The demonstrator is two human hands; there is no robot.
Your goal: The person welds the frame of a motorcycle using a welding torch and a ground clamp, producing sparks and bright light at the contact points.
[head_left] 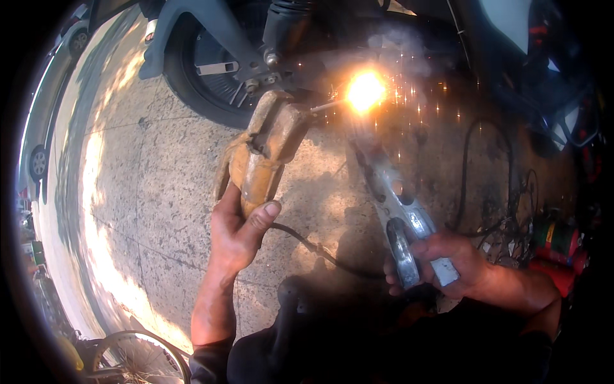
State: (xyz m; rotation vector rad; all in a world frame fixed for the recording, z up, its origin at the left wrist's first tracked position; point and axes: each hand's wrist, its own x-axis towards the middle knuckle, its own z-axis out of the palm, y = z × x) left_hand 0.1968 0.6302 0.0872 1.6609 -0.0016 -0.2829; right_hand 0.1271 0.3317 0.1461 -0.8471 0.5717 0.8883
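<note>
My left hand [242,230] is wrapped around a worn, yellowish-brown welding electrode holder [259,168]. From its far end a thin welding rod [326,105] reaches right into a blazing arc [366,91], with sparks and smoke around it. In my right hand [455,255] are the handles of a silver metal ground clamp [419,221], my fingers closed about them. The clamp's far end points up at the arc, where glare hides its jaws and whatever they touch.
A vehicle wheel with a black tyre [176,77] and a shock absorber [288,29] stand just beyond the holder. Black cable [313,248] crosses the concrete floor [173,160]. A red and green machine [558,246] sits at right, a spoked wheel [102,355] at lower left, a parked car [54,105] far left.
</note>
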